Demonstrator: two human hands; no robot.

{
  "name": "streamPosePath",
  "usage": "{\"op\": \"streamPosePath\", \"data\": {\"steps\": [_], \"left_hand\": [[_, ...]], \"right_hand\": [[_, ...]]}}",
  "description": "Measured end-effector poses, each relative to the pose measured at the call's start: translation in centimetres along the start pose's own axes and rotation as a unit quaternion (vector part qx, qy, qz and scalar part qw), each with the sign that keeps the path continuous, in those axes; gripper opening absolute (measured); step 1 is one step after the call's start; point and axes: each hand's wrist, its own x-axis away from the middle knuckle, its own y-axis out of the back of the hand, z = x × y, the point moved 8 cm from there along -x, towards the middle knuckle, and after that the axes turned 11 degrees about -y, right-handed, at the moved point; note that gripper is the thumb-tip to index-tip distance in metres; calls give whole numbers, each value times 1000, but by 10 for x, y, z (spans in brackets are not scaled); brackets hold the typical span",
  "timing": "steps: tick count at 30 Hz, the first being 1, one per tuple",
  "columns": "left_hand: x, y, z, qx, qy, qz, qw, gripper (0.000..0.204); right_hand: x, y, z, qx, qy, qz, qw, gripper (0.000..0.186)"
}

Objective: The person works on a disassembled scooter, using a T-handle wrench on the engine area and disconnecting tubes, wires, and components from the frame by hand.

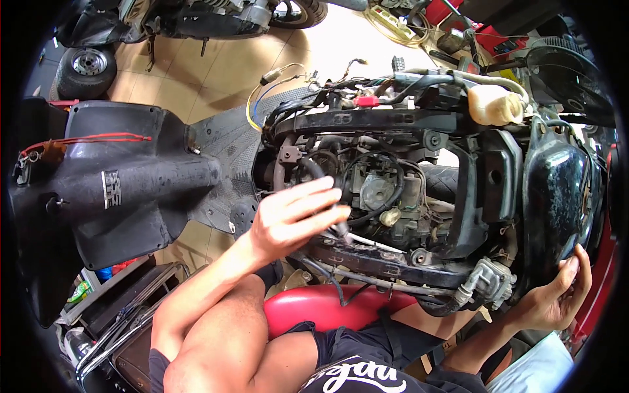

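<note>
A stripped scooter frame lies across the view, with its engine (377,190) exposed between black side rails. Over the left part of the engine bay is my left hand (295,219), its fingers closed round a thick black cable (314,169). The cable's lower end comes out below the fingers, near the close rail; my thumb is hidden. On the right, my right hand (557,295) is beside the glossy black tank (557,190). Its thumb and forefinger are brought together, and whatever lies between them cannot be made out.
Loose wiring (262,85) sticks out on the far side, near a cream plastic bottle (495,105). The black front panel (137,177) is at left. A red seat (321,308) is near my legs. A spare wheel (88,72) and another motorbike (209,23) stand behind.
</note>
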Motion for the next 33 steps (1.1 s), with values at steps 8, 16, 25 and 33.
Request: {"op": "streamPosePath", "data": {"steps": [8, 16, 25, 33], "left_hand": [[-22, 104, 93, -40, 215, -186, 958, 21], [165, 0, 121, 200, 571, -40, 795, 27], [174, -24, 87, 417, 629, -135, 642, 50], [167, -14, 80, 326, 543, -108, 766, 33]], "right_hand": [[1, 0, -15, -5, 21, -4, 1000, 18], [0, 1, -4, 39, 45, 8, 998, 19], [-1, 0, -8, 38, 31, 11, 999, 17], [-2, 2, -7, 26, 44, 6, 999, 17]]}}
